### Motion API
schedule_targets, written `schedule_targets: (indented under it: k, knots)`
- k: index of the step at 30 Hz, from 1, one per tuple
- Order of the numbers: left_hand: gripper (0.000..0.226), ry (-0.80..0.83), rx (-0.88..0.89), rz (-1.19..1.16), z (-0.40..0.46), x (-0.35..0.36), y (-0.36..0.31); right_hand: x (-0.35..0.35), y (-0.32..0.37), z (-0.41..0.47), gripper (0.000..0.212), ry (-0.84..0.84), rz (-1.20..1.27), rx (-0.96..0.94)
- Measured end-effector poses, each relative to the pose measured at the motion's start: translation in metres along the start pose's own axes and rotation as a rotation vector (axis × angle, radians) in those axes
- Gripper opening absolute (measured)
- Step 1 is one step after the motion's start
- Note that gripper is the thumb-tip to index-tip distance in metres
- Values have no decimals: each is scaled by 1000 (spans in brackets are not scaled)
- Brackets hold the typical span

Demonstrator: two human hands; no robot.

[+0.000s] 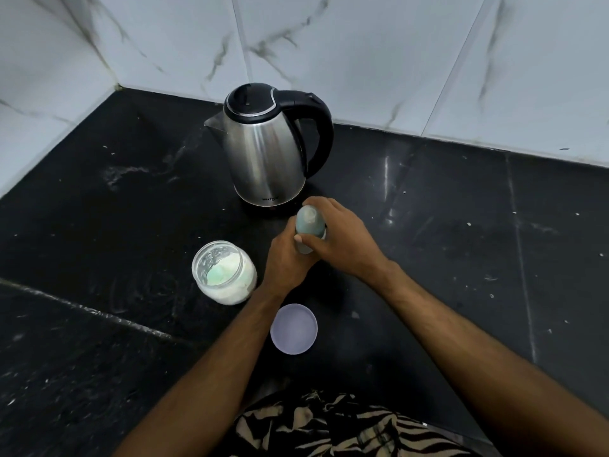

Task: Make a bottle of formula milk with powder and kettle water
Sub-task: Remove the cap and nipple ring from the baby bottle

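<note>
A small grey-green baby bottle (308,222) stands on the black counter (445,245), its capped top showing between my hands. My left hand (285,258) wraps the bottle's lower body. My right hand (342,239) grips its upper part, around the cap. A steel kettle (263,153) with a black lid and handle stands just behind the bottle, spout to the left. Left of my hands is an open glass jar of white powder (224,273) with a green scoop lying in it. The jar's lilac lid (294,328) lies flat between my forearms.
White marble-tiled walls (362,54) close the counter at the back and the left. White specks and smears are scattered over the counter. A zebra-patterned garment (329,430) shows at the bottom edge.
</note>
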State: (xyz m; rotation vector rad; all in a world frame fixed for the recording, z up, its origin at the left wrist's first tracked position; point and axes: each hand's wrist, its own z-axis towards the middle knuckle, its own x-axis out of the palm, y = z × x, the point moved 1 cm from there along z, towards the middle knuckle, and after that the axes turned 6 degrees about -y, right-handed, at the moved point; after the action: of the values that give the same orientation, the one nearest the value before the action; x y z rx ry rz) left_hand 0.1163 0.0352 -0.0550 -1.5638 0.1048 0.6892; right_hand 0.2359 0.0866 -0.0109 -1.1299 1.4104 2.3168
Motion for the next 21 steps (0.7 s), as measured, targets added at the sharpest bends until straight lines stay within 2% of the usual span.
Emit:
schedule_targets:
  k: [6, 13, 17, 21]
  knots:
    - [72, -17, 31, 2, -1, 1, 3, 2, -8, 0, 59, 0, 139, -20]
    - [71, -14, 27, -5, -1, 1, 3, 1, -11, 2, 59, 13, 179, -54]
    - [72, 3, 13, -37, -1, -1, 5, -9, -11, 8, 55, 114, 176, -76]
    - [72, 36, -26, -46, 0, -2, 6, -23, -11, 22, 53, 314, 190, -75]
